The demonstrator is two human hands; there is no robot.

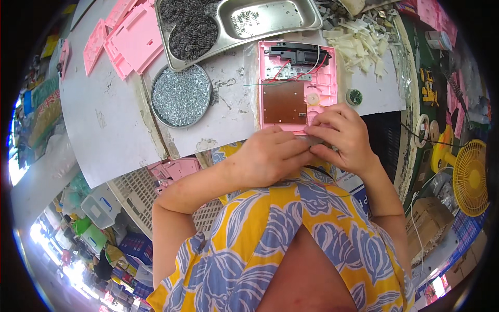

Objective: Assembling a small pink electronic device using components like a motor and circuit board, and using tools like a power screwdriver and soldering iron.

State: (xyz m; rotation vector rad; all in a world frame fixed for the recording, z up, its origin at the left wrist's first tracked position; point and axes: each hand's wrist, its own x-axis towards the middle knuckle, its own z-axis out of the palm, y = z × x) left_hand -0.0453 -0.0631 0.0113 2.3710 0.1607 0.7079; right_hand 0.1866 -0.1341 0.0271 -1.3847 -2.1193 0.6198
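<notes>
Both hands pinch pink plastic casing's (298, 86) edge.

You are seated at a small assembly workshop bench, a worn white worktable (119, 130) crowded with parts. A round tin of small metal washers (181, 95) sits far left, a steel tray (244, 23) of springs beyond it, stacked pink plastic casings (130, 36) farther left, and a heap of white plastic offcuts (361, 44) far right. A yellow fan (468, 177) stands at right among cardboard boxes.
</notes>
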